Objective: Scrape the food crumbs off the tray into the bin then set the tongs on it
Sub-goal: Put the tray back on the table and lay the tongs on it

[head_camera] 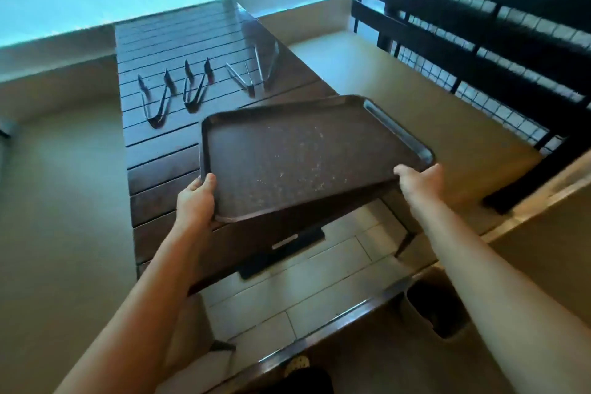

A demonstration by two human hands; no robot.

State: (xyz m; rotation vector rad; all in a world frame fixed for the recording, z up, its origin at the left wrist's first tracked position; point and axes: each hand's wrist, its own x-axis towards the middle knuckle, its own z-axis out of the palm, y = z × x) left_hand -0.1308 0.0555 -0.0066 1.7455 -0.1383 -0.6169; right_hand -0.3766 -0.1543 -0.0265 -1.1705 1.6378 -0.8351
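Both hands are gripping a dark brown tray (287, 150) above the near end of the slatted tabletop (160, 150). The left hand (195, 198) is clasping the tray's near left corner, thumb on top; the right hand (422, 181) is holding its near right corner. The tray's long axis is running left to right, its right end swung a little away, pale crumbs (315, 169) speckling its face. Four tongs (156, 99) are lying farther along the tabletop, hinges mostly toward the person. A dark bin (438, 310) is standing on the floor at lower right.
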